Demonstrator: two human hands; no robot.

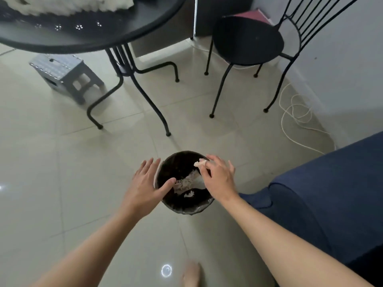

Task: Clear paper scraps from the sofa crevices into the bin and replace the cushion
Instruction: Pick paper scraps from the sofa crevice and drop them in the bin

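Observation:
A small round black bin point(187, 209) with a dark liner stands on the tiled floor below me. White paper scraps point(187, 183) lie inside it. My right hand point(217, 177) hovers over the bin's right rim and pinches a small white paper scrap point(200, 163) between its fingertips. My left hand point(148, 183) is spread open at the bin's left rim, its thumb reaching over the opening. The dark blue sofa point(331, 193) fills the lower right; its crevices and the cushion are out of sight.
A round black metal table point(93, 36) on curved legs stands ahead left, with a grey folding step stool point(66, 75) under it. A black metal chair point(246, 40) stands ahead right. A white cable point(296, 112) lies coiled on the floor by the wall.

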